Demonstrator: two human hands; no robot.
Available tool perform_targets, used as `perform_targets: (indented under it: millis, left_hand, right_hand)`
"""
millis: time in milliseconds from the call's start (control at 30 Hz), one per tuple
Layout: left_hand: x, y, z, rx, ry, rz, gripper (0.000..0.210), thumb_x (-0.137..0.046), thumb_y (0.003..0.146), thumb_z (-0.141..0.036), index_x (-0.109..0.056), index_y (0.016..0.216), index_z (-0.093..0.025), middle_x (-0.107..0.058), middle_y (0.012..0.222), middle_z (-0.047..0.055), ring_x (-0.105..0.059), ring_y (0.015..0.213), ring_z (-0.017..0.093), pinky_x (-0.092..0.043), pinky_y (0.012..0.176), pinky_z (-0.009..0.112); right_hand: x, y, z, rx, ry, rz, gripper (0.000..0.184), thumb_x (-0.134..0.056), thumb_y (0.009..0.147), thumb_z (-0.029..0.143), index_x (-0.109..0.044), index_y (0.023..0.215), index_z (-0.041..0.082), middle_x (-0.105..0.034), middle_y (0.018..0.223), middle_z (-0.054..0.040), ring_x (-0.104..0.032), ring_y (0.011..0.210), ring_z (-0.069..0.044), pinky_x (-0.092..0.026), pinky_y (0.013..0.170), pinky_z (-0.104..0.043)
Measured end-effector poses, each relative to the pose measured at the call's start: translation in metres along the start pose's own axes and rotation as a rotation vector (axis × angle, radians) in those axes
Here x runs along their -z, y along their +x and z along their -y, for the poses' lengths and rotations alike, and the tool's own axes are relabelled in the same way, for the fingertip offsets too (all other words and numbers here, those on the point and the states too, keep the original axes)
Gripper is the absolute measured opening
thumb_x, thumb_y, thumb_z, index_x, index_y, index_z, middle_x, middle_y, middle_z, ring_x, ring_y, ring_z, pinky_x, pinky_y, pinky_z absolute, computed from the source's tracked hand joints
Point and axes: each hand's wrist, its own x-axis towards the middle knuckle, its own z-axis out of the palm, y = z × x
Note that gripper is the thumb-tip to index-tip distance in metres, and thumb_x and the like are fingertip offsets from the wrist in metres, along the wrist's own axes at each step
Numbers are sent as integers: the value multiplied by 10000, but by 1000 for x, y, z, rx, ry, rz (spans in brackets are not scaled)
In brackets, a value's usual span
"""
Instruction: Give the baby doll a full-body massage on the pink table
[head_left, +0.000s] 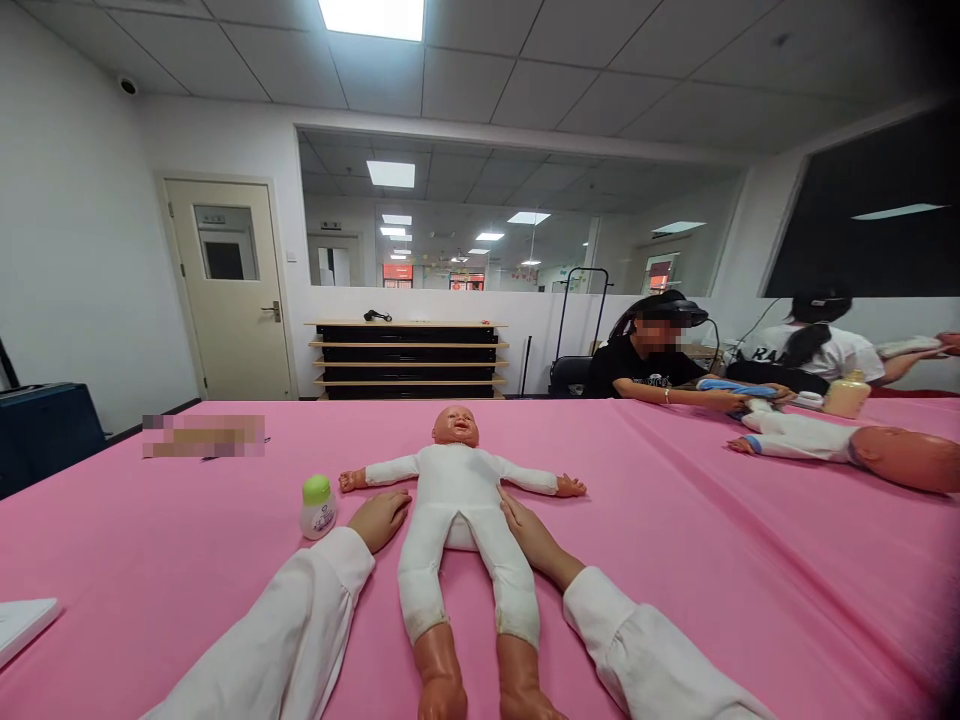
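Flanking a white cloth-bodied, smooth-headed doll [459,480], both hands [381,518] loosely outstretched, empty.

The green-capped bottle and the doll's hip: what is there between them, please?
In the head view, the left hand lies between the green-capped bottle and the doll's hip.

Room, as I see it: pink cloth [660,560] right of the right hand [534,532], out to the second doll [900,458]; tight: between legs [516,590] of the near doll [459,482]; in the way: green-capped bottle [319,510] beside the left hand [380,519], doll's spread arms [394,469] beyond both hands
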Motion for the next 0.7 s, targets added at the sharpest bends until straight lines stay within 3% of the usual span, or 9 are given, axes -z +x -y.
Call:
perform_targets:
  millis: [200, 700]
  left_hand:
    - [1, 0, -1, 12, -4, 2, 378, -343, 870, -342, -560, 1122, -163, -529, 1240, 90, -488, 1135, 215, -355, 974, 361]
    - [0, -1, -2, 29, -33, 5, 360, -353, 865, -340, -565, 1112, -186, -554, 1210, 76, -502, 1116, 227, -377, 944, 366]
  right_hand:
    - [1, -1, 3, 50, 25, 39, 524, -273, 881, 491, -283, 1353, 265, -340, 1386, -1, -303, 1284, -162, -216, 1085, -380]
    - [0, -2, 4, 13, 10, 22, 537, -293, 876, 482, -341, 1334, 207, -363, 1374, -25, -313, 1278, -207, -228, 1080, -382]
